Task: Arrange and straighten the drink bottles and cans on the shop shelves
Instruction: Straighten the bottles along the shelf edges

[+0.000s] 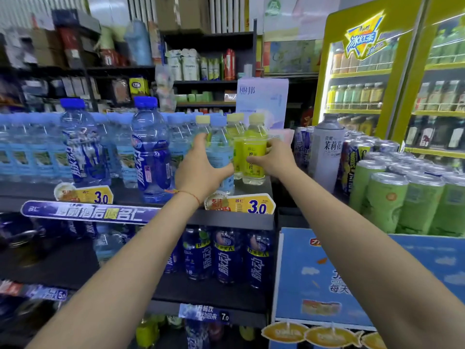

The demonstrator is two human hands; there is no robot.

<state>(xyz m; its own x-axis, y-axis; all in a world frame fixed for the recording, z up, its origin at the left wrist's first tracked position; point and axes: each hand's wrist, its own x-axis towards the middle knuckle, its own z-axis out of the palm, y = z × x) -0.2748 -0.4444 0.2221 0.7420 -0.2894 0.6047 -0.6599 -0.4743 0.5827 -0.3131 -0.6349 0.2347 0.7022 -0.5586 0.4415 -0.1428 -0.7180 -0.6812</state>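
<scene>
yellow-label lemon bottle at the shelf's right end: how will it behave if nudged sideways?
The clear plastic yellow-label lemon bottle looks full, so probably fairly heavy for its size. It is tall and narrow, so likely to tip rather than slide. The right hand grips it near the black shelf end; it could fall off.

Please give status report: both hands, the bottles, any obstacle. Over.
Left hand gripping the light-blue bottle. Right hand on the yellow bottle, top shelf, right end. Both bottles upright. White can close beside, not blocking.

Shop interior, crowded. Dark metal shelving [214, 83] along rear wall, cardboard boxes [181, 11] stacked on top. Lit yellow glass-door fridge [357, 71] at right. Pale corrugated wall panels [22, 8] upper left.
</scene>
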